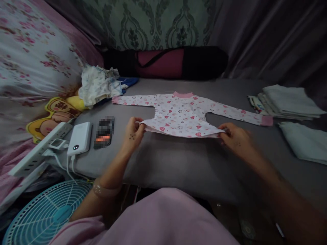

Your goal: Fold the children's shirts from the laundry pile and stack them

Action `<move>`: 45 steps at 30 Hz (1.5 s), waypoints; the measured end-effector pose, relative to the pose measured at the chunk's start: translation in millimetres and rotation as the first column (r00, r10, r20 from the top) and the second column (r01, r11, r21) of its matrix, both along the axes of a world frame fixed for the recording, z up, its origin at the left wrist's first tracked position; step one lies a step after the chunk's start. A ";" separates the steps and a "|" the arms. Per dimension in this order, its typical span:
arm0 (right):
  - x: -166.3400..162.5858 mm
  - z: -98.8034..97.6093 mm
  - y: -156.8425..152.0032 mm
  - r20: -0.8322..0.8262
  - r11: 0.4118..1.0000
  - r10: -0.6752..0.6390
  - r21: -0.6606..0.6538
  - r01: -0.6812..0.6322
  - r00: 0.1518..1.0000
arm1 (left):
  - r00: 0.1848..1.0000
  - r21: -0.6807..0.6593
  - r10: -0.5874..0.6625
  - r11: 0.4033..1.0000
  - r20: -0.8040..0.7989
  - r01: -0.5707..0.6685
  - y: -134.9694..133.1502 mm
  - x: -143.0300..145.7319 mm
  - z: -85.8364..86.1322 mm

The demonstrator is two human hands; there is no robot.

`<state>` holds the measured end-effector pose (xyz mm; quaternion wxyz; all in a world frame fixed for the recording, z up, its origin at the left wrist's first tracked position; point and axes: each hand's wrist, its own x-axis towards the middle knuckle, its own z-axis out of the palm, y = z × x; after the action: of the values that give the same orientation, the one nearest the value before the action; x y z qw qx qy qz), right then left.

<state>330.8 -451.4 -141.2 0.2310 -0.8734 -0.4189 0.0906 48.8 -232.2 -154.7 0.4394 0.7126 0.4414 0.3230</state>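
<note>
A small white long-sleeved shirt (178, 114) with pink hearts, a pink collar and pink cuffs lies spread on the grey sheet, collar away from me. Its sleeves stretch out to both sides. My left hand (134, 132) pinches the left corner of the hem. At the opposite corner, my right hand (233, 137) is closed on the hem too. Between my hands the hem is drawn out wide and raised slightly towards me. A clear bangle (106, 190) circles my left wrist.
Left of the shirt are a phone (104, 132), a white power bank (79, 137), a power strip (41, 149) and crumpled clothes (98, 85). Folded cloths (288, 100) lie right. A black-and-maroon roll bag (163, 63) lies behind; a blue fan (51, 211) stands lower left.
</note>
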 end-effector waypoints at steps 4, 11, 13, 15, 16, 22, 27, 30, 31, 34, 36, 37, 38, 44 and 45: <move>-4.0 -7.4 -8.4 0.190 0.982 0.147 -0.142 -0.121 0.971 | 0.920 0.155 -0.185 0.956 -0.345 0.250 12.6 -23.3 5.0; -33.3 -11.9 -12.9 0.247 0.903 0.243 -0.412 -0.125 0.938 | 0.715 0.160 -0.248 0.878 -0.654 0.451 6.9 -41.1 -18.3; -34.9 -11.2 -14.2 0.253 0.900 0.257 -0.413 -0.136 0.933 | 0.722 0.165 -0.274 0.865 -0.635 0.473 7.4 -42.3 -21.6; -31.6 -13.1 -17.9 0.218 0.898 0.286 -0.401 -0.181 0.933 | 0.726 0.160 -0.348 0.833 -0.593 0.530 11.2 -45.5 -21.3; -28.3 -14.5 -20.3 0.190 0.899 0.297 -0.386 -0.207 0.936 | 0.717 0.144 -0.394 0.814 -0.575 0.563 14.4 -47.7 -19.5; -3.0 -14.3 -23.3 -0.243 0.927 0.279 -0.183 -0.327 0.929 | 0.621 0.081 -0.567 0.700 -0.541 0.710 43.8 -23.1 16.9; 7.1 -17.1 0.4 -0.599 0.973 -0.175 -0.225 0.045 0.781 | 0.614 0.239 -0.672 0.571 -0.415 0.786 41.4 109.7 32.2; 7.7 -23.6 9.6 -0.597 0.969 -0.200 -0.240 0.065 0.777 | 0.499 0.232 -0.779 0.442 -0.379 0.866 25.4 205.8 15.3; 7.8 -26.5 10.8 -0.597 0.971 -0.185 -0.231 0.053 0.781 | 0.475 0.233 -0.783 0.414 -0.401 0.880 20.7 233.2 7.3; 8.8 -37.2 11.4 -0.575 0.983 -0.136 -0.182 0.035 0.807 | 0.500 0.260 -0.706 0.429 -0.502 0.865 12.4 292.5 -16.6; 10.1 -44.5 11.2 -0.550 0.984 -0.129 -0.175 0.037 0.825 | 0.523 0.273 -0.646 0.452 -0.557 0.849 11.7 313.1 -29.0; 10.5 -47.4 11.3 -0.536 0.985 -0.122 -0.168 0.036 0.835 | 0.531 0.281 -0.623 0.459 -0.575 0.843 12.3 318.9 -33.7; 10.5 -49.4 11.5 -0.523 0.987 -0.111 -0.156 0.033 0.845 | 0.537 0.293 -0.604 0.460 -0.589 0.839 13.1 322.6 -37.5; -1.9 -41.6 12.4 -0.415 0.999 0.030 0.054 -0.009 0.909 | 0.654 0.404 -0.593 0.514 -0.470 0.756 18.0 328.7 -52.6; -4.8 -39.2 12.2 -0.402 0.997 0.035 0.078 -0.004 0.915 | 0.694 0.396 -0.602 0.570 -0.395 0.720 18.5 329.7 -55.6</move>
<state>326.0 -439.1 -180.3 0.3444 -0.8224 -0.3743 0.2548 378.5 -213.8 -210.4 0.2662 0.9469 0.0803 0.1612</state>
